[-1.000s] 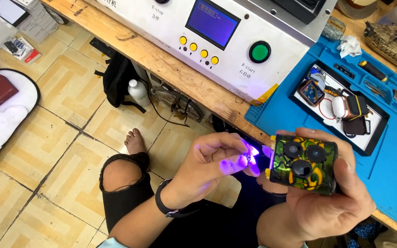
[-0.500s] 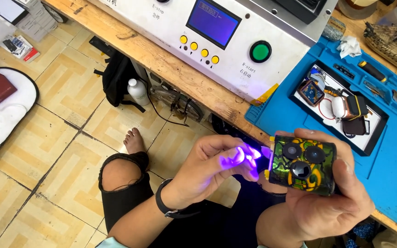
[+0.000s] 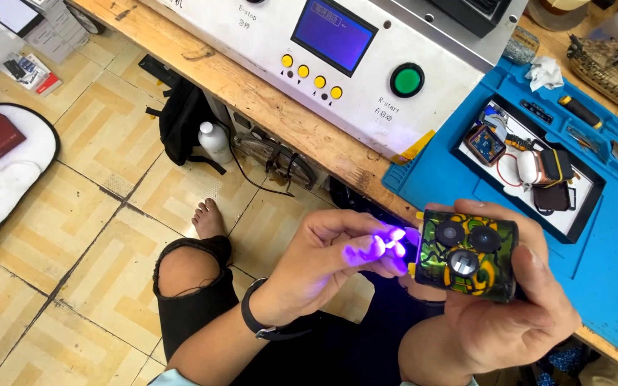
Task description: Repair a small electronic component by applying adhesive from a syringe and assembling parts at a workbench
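Yellow patterned floor tiles lie below a long wooden worktop (image 3: 252, 93) that carries a white control machine with a blue screen (image 3: 345, 43) and a blue silicone repair mat (image 3: 602, 236). Over the person's lap, the left hand (image 3: 323, 264) is pinched shut on a small light tool glowing violet (image 3: 384, 243) (its body is hidden by the fingers), its tip just beside the edge of a phone back in a green, yellow and black patterned cover with three round camera lenses (image 3: 466, 254). The right hand (image 3: 509, 300) wraps closed around that phone, lenses facing up. Judging by the glow, the step in hand looks like curing something at the phone's edge; the beam would need to be held steady and close.
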